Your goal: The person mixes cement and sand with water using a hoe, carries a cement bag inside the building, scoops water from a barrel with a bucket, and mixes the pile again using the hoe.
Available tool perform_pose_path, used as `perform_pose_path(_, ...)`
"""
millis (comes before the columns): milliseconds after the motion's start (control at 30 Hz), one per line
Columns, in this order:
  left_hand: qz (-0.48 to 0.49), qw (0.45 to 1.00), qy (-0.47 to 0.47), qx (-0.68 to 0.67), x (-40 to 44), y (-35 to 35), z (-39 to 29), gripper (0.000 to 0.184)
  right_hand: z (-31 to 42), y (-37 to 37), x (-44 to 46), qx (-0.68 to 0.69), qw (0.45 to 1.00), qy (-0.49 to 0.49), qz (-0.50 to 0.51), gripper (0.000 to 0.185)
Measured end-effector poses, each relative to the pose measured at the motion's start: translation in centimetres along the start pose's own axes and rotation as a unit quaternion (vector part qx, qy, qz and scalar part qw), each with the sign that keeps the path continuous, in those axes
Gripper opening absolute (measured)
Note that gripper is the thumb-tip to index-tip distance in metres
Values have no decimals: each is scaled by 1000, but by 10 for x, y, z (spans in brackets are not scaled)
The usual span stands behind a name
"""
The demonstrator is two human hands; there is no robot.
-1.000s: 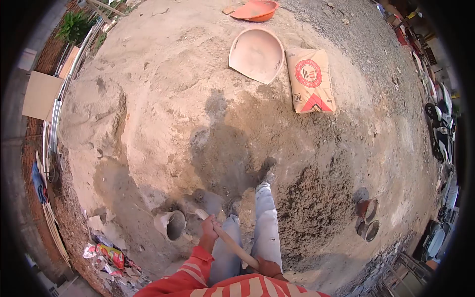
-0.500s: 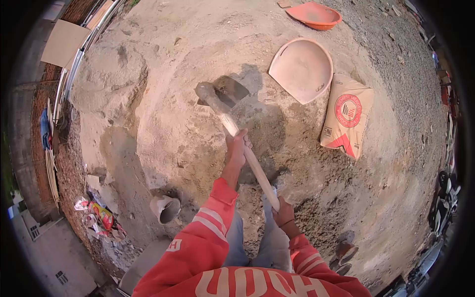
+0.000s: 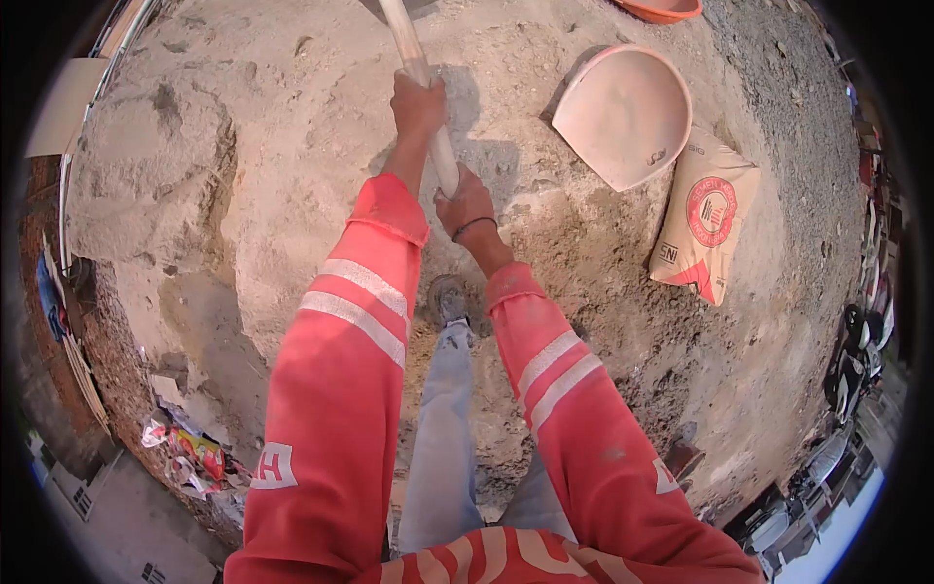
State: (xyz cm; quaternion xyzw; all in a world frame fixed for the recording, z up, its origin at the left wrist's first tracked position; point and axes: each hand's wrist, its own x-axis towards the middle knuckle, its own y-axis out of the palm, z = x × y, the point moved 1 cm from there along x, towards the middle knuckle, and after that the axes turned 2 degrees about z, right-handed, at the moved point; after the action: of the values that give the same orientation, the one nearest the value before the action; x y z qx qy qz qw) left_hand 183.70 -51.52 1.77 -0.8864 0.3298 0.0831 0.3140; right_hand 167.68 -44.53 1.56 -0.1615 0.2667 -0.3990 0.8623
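A hoe (image 3: pixel 404 39) with a pale wooden handle points away from me, its dark blade partly cut off by the top of the view. My left hand (image 3: pixel 418 107) is closed around the middle of the handle. Closer to me, my right hand (image 3: pixel 466 206) grips the handle's near end, a dark band on its wrist. Below the hands lies sandy ground (image 3: pixel 331 127), with damp, crumbly soil (image 3: pixel 623 321) to the right. One shoe (image 3: pixel 449 298) stands on the ground just below my right hand.
Right of the hands lie a dusty, scoop-shaped tray (image 3: pixel 628 117) and a cement bag (image 3: pixel 705 219). An orange basin (image 3: pixel 666 8) is at the top edge. Litter (image 3: pixel 195 453) lies lower left. Gravel (image 3: pixel 778 127) covers the far right, with parked motorbikes (image 3: pixel 856 360) beyond.
Both hands have pushed the hoe forward, away from my body, and its blade has moved up to the frame's top edge. My arms are now stretched out, and one foot has come forward.
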Motion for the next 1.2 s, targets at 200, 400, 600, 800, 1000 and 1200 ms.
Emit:
perform_pose_path(200,80,983,-146,76,-43,51,131,52,-65,43,-80,-24,979,188,80,46)
perform_pose_path(400,82,972,-172,136,-72,86,129,53,-60,-14,-133,-55,972,218,62,45)
perform_pose_path(600,116,941,-279,-155,-176,131,187,19,-155,-43,-250,-91,949,269,136,44)
perform_pose_path(800,47,878,-383,-284,-344,186,230,13,-239,-126,-371,-130,925,292,207,42)
perform_pose_path(1000,64,872,-421,-241,-447,244,285,16,-303,-137,-450,-71,890,378,242,50)
perform_pose_path(1200,128,905,-406,17,-384,229,246,20,-337,-172,-294,332,829,400,206,51)
